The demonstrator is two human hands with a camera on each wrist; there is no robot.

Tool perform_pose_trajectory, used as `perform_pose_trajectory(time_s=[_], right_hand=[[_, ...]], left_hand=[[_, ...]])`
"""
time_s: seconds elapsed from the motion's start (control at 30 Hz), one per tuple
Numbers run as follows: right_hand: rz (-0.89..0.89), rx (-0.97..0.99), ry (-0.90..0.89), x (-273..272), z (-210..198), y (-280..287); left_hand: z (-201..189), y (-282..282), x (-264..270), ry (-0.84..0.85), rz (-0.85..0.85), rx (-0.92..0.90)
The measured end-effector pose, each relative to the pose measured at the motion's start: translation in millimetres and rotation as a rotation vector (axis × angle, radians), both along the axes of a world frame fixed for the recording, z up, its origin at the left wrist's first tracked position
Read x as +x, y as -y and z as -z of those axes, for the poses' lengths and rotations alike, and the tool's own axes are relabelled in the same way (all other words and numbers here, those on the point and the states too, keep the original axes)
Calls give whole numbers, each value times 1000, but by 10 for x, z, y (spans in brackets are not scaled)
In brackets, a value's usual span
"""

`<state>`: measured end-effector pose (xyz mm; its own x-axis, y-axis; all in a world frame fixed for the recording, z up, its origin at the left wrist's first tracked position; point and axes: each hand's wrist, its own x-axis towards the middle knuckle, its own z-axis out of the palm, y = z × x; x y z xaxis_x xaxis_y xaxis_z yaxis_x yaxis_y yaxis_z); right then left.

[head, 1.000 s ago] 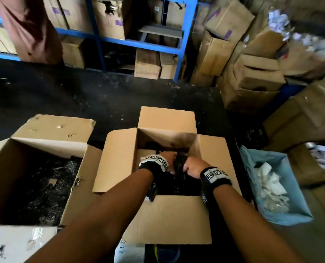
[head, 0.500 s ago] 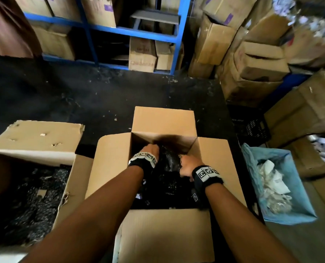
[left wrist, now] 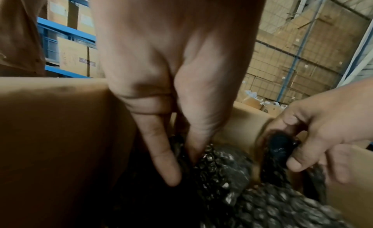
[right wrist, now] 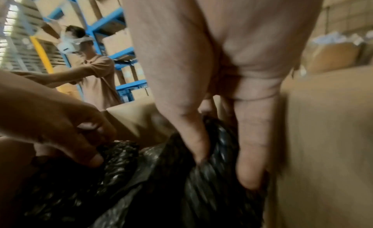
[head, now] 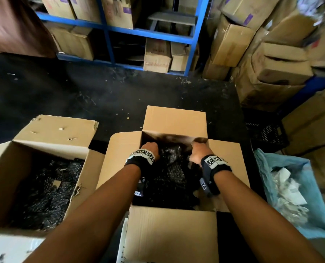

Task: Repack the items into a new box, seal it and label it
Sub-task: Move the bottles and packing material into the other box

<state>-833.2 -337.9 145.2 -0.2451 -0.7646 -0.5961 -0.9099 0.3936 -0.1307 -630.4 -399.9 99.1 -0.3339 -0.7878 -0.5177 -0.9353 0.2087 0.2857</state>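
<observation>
An open cardboard box [head: 174,120] stands on the floor in front of me, flaps spread, filled with black bubble wrap [head: 169,173]. Both hands are inside it near the far wall. My left hand [head: 151,149] pinches the bubble wrap [left wrist: 218,166] between thumb and fingers [left wrist: 161,155] at the far left corner. At the far right corner, my right hand [head: 198,149] grips a bunched black piece of the wrap [right wrist: 212,175]. A second open box [head: 53,133] on the left holds more black bubble-wrapped items [head: 44,186].
A blue bag [head: 271,168] of white paper scraps sits right of the box. A black crate [head: 266,130] and stacked cartons [head: 271,63] crowd the right side. Blue shelving [head: 148,33] with cartons runs along the back. Another person [right wrist: 96,75] stands by the shelves.
Both hands have moved from the middle of the box to its far end and spread apart, pulling the black wrap with them.
</observation>
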Motion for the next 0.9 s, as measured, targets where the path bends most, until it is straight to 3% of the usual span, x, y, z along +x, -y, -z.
perform_pose_trajectory(time_s=[0.13, 0.2, 0.27, 0.37, 0.43, 0.53, 0.6, 0.77, 0.9], right_hand=[[-146, -85, -9, 42, -127, -44], [-304, -94, 92, 170, -47, -37], [-474, 33, 199, 332, 95, -25], [-610, 241, 117, 482, 329, -99], [-584, 303, 25, 414, 435, -146], [-520, 302, -47, 190, 380, -187], [-517, 260, 16, 76, 183, -248], [-366, -72, 293, -93, -170, -504], [-326, -366, 52, -190, -19, -938]], left_hand=[[-135, -6, 41, -182, -14, -83], [-163, -20, 94, -189, -17, -123], [-173, -70, 148, -132, -5, -100], [-133, -212, 191, -20, 108, 28], [-125, -280, 202, -21, 165, 85], [-267, -308, 254, -223, 132, 126], [-385, -343, 340, -365, 84, 48], [-554, -550, 520, -428, 44, -184], [-415, -881, 624, -363, 42, -271]])
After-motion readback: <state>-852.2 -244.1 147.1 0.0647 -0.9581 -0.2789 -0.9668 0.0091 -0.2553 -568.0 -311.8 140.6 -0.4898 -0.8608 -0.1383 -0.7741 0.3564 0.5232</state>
